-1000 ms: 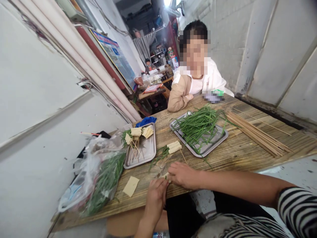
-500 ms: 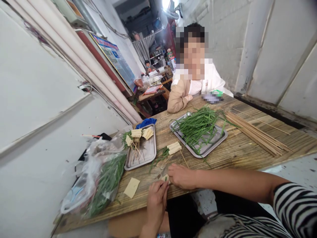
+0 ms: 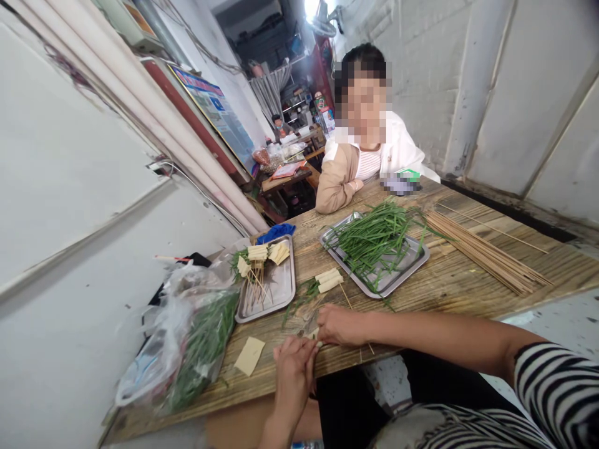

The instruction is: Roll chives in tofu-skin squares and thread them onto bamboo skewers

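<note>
At the table's near edge, my left hand (image 3: 294, 362) and my right hand (image 3: 340, 325) meet with fingers closed on a small pale tofu-skin roll (image 3: 319, 343). Most of the roll is hidden by the fingers. Left of my left hand, a flat square tofu-skin sheet (image 3: 249, 356) lies on the wood. Just beyond my right hand rest skewered tofu-skin rolls (image 3: 329, 280) with green stalks sticking out at the left. Their thin stick runs toward me and passes under my right hand.
A metal tray (image 3: 286, 293) holds finished skewers at left. Another tray (image 3: 412, 265) bears green stalks (image 3: 374, 237). Bare bamboo skewers (image 3: 486, 252) lie at right. Plastic bags with greens (image 3: 203, 343) are at the left edge. A person (image 3: 341, 174) sits across the table.
The sheet between my hands, open with green showing before, is now rolled up more tightly. My right hand has shifted slightly up, and a stick end now shows below its wrist.
</note>
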{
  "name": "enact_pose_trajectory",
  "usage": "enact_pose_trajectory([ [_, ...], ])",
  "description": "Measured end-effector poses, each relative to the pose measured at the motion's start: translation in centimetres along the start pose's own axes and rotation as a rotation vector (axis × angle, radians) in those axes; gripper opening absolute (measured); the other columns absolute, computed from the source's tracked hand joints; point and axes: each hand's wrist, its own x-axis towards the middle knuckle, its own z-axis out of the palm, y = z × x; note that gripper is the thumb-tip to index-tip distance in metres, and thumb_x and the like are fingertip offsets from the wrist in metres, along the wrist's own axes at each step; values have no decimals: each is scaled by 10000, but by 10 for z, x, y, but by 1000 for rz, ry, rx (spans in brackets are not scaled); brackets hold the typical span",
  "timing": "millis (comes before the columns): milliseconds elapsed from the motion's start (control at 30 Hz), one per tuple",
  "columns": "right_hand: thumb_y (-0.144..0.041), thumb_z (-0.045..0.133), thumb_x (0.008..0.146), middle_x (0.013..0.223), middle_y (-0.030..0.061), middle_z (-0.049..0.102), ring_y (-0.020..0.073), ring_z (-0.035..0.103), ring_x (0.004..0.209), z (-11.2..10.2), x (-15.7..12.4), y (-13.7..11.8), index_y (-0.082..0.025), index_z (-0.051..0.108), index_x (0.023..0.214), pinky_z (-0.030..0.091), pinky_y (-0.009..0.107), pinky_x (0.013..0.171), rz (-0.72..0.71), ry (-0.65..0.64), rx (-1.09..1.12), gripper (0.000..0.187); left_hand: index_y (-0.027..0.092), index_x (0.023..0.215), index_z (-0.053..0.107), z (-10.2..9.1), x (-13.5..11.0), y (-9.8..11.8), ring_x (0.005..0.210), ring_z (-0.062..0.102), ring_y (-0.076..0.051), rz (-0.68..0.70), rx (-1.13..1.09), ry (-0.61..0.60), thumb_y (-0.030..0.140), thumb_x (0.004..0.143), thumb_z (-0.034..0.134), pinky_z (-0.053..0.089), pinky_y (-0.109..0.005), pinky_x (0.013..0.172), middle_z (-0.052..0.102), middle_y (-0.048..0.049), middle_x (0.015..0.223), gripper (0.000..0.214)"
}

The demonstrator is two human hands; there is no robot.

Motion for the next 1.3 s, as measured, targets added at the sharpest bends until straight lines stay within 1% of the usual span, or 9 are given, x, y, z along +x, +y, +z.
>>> enact_pose_trajectory([
  [100, -277, 580, 860, 716, 42, 617, 167, 498, 729, 1, 0, 0, -172, 676, 749, 333, 297, 696, 19, 27, 2, 180, 256, 807, 717, -1, 2, -2, 708, 582, -169, -45, -14, -12, 258, 869, 533, 338, -302, 627, 683, -16, 723, 194],
  [300, -251, 576, 853, 729, 44, 602, 175, 500, 768, 1, 0, -2, -163, 631, 641, 348, 302, 699, 21, 1, 1, 236, 252, 769, 733, 1, 4, -8, 703, 587, -164, -90, -66, -60, 280, 858, 544, 363, -292, 617, 686, -16, 706, 211],
  [433, -216, 545, 859, 819, 71, 597, 191, 497, 828, 6, -4, -6, -152, 632, 709, 379, 330, 750, 21, 61, -57, 185, 265, 782, 731, 4, 4, -14, 703, 590, -155, -126, -141, -122, 270, 858, 547, 407, -288, 645, 679, 0, 699, 199],
  [633, -181, 528, 854, 837, 77, 594, 199, 501, 854, 9, -6, -8, -132, 635, 754, 395, 351, 796, -13, 54, -88, 154, 250, 933, 705, 9, -7, -13, 785, 628, -171, -69, -32, 32, 292, 879, 525, 404, -305, 687, 719, -23, 823, 192],
  [767, -188, 527, 857, 836, 67, 599, 200, 507, 855, 4, -5, -5, -141, 642, 736, 395, 342, 791, -27, 14, -86, 173, 258, 912, 697, 10, -13, -5, 822, 624, -177, 7, 104, 125, 277, 898, 499, 349, -316, 699, 709, -18, 804, 200],
  [900, -185, 567, 833, 824, 57, 600, 200, 510, 862, 2, -4, -3, -159, 646, 713, 389, 344, 811, -20, -2, -80, 146, 252, 878, 700, 12, -12, 0, 795, 601, -168, 13, 139, 205, 280, 908, 473, 333, -318, 703, 688, -34, 824, 231],
  [1033, -207, 542, 858, 810, 61, 599, 193, 511, 832, 5, -4, -3, -153, 647, 721, 391, 339, 790, 0, 35, -107, 181, 254, 874, 697, 12, -7, 0, 747, 594, -156, 13, 107, 164, 258, 910, 453, 325, -302, 655, 679, -26, 783, 246],
  [1200, -273, 512, 896, 830, 71, 600, 190, 507, 801, 6, -6, -3, -146, 643, 868, 384, 325, 728, -4, 95, -158, 185, 253, 755, 693, 9, -1, -3, 670, 573, -165, 12, 99, 105, 266, 886, 477, 311, -304, 612, 665, -18, 693, 253],
  [1300, -260, 503, 902, 822, 54, 592, 192, 503, 801, 7, -7, -2, -153, 636, 815, 367, 324, 718, -59, 96, -193, 192, 253, 770, 703, 8, 0, -4, 659, 565, -160, 7, 89, 102, 244, 891, 469, 289, -306, 615, 661, -16, 683, 263],
])
